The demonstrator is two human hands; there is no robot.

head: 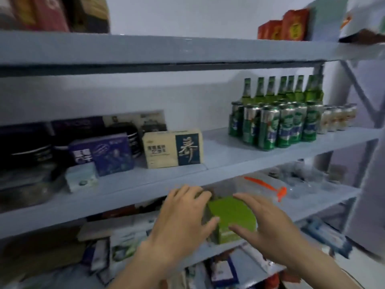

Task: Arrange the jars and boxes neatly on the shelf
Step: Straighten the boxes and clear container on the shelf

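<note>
Two hands flank your green box (233,215) on the lower shelf (312,207): left hand (183,217) flat against its left face, right hand (266,230) spread on its right, equally near; its long axis runs away from you

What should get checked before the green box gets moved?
1. Left hand on green box: ok, fingers lie over its left side.
2. Right hand on box: ok, it touches the right side.
3. Firm hold: cannot tell, the fingers look fairly straight.
4. Box upright: ok.
5. Free space on the shelf above, between cream box and cans: ok.
6. Orange tool behind, apart from box: ok.
</note>
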